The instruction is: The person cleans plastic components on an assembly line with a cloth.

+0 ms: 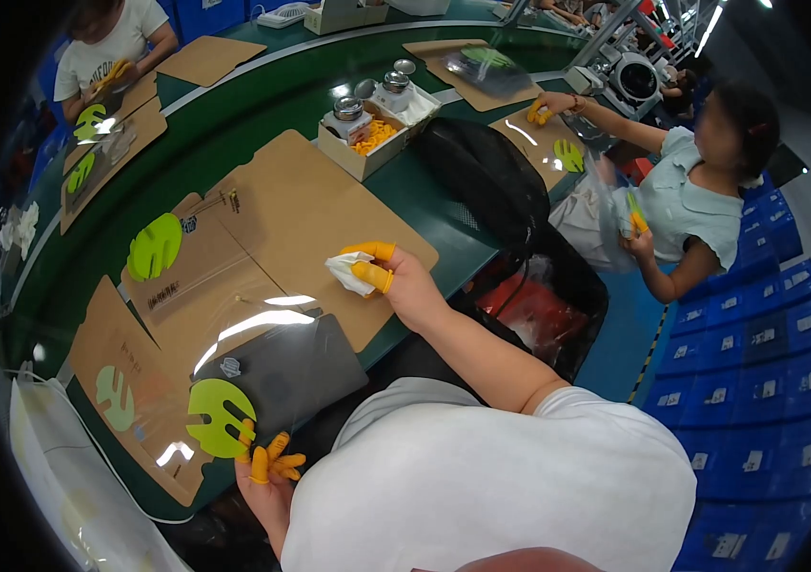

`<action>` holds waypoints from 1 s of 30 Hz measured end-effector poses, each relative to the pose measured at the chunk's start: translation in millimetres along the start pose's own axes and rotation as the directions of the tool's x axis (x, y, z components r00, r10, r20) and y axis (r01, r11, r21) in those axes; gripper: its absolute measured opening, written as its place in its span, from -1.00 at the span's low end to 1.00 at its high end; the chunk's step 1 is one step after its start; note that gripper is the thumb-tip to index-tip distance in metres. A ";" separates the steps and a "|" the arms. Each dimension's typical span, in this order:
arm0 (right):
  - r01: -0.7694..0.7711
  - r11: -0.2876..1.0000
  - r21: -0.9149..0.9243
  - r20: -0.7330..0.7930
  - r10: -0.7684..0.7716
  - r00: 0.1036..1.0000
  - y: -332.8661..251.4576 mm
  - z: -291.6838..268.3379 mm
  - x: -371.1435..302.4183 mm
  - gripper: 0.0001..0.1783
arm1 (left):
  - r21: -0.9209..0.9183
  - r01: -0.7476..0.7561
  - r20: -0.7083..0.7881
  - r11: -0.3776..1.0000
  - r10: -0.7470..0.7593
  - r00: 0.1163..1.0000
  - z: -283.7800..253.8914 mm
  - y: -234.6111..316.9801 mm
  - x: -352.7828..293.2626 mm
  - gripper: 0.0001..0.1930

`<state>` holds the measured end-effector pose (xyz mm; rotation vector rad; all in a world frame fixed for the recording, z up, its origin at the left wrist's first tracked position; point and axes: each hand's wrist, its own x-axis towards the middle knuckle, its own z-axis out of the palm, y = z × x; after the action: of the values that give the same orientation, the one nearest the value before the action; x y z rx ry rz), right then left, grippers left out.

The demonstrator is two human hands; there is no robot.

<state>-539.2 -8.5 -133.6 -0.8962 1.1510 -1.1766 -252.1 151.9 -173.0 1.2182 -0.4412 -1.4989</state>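
Note:
My left hand (270,469), with yellow finger cots, is at the lower left, its thumb and forefinger closed at the edge of a lime-green slotted disc (220,419). The disc sits at the end of a clear curved plastic shield (258,324), which shows bright glare. Beside the disc lies a dark grey panel (296,372), partly seen through the plastic. Over brown cardboard (320,224), my right hand (404,286) pinches a crumpled white wipe (351,272) between yellow-covered fingers. A second green disc (155,248) lies farther left on the cardboard.
A box of orange finger cots (373,138) with metal-topped bottles stands at the back. A black bag (486,176) lies to its right. Co-workers sit at the far left (115,48) and right (701,200). Blue bins (749,353) line the right; a white wrapped stack (72,467) is at left.

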 end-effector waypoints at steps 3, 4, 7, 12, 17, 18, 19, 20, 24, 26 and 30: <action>-0.010 1.000 -0.013 -0.017 0.010 1.000 -6.9 -0.4 -4.4 -0.72 | 0.006 0.006 -0.017 1.000 -0.006 1.000 4.7 4.6 -1.1 -0.63; -0.016 1.000 -0.017 -0.027 0.016 1.000 -9.9 -0.9 -5.9 -0.72 | 0.008 0.007 -0.017 1.000 -0.006 1.000 5.0 5.6 -0.6 -0.63; 0.057 0.998 0.008 -0.002 -0.057 0.998 2.1 -7.4 0.9 -0.71 | -0.003 0.031 -0.014 1.000 -0.031 0.999 4.2 7.5 -4.3 -0.62; 0.121 0.989 0.084 -0.045 -0.117 0.992 -0.6 -12.4 2.0 -0.74 | 0.069 -0.095 -0.065 0.993 0.099 0.993 22.5 7.5 -6.4 -0.60; 0.282 0.959 0.016 -0.130 -0.278 0.952 -18.4 -27.4 16.4 -0.73 | 0.077 0.035 -0.012 0.996 -0.034 0.999 17.4 12.1 -3.5 -0.64; 0.307 0.947 -0.093 -0.138 -0.318 0.938 -27.8 -28.3 22.4 -0.73 | 0.068 -0.007 -0.055 0.998 0.011 0.998 24.1 10.7 -1.6 -0.64; 0.330 0.922 -0.203 -0.139 -0.361 0.922 -35.6 -26.8 29.7 -0.72 | 0.074 -0.007 -0.084 0.997 0.013 0.996 26.8 11.7 -3.0 -0.64; 0.401 0.874 -0.273 -0.111 -0.443 0.890 -40.6 -26.5 42.3 -0.72 | 0.043 -0.017 -0.068 0.999 0.020 0.997 30.4 11.6 -1.8 -0.64; 0.582 0.417 -0.699 0.031 -0.794 0.607 -62.9 -39.3 116.4 -0.75 | 0.031 -0.058 -0.052 0.998 0.060 0.997 26.3 9.3 -7.9 -0.63; 0.523 0.282 -0.804 0.064 -0.835 0.547 -86.9 -31.5 136.4 -0.76 | 0.031 -0.061 -0.064 0.998 0.063 0.996 25.5 10.1 -8.6 -0.63; 0.476 0.011 -0.879 0.281 -0.795 0.537 -100.6 -25.8 168.3 -0.80 | 0.033 -0.049 -0.047 0.998 0.050 0.998 18.7 9.6 -7.5 -0.62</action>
<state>-586.5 -191.6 -75.8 -2.4679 1.7684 -1.3955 -264.2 149.2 -154.4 1.2569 -0.4622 -1.4227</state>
